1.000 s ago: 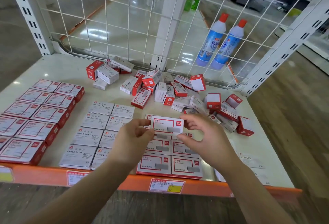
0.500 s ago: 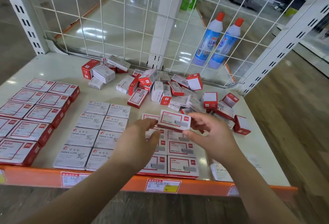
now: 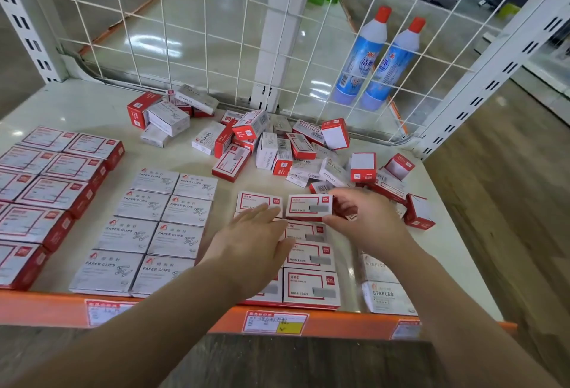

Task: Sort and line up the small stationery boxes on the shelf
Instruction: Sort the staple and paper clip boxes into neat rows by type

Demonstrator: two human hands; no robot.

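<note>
Sorting looks past halfway: on the shelf (image 3: 92, 104), big red boxes (image 3: 46, 190) fill the left block, paper-clip boxes (image 3: 148, 230) stand two abreast, and a staple column (image 3: 310, 264) runs to the front edge. Left to sort is the loose pile (image 3: 296, 150) at the back. The right hand (image 3: 364, 221) pinches a staple box (image 3: 309, 207) at the column's far end, against the shelf; a second ago both hands held it in the air. The left hand (image 3: 256, 242), fingers straight, has let go and now rests on the neighbouring row.
</note>
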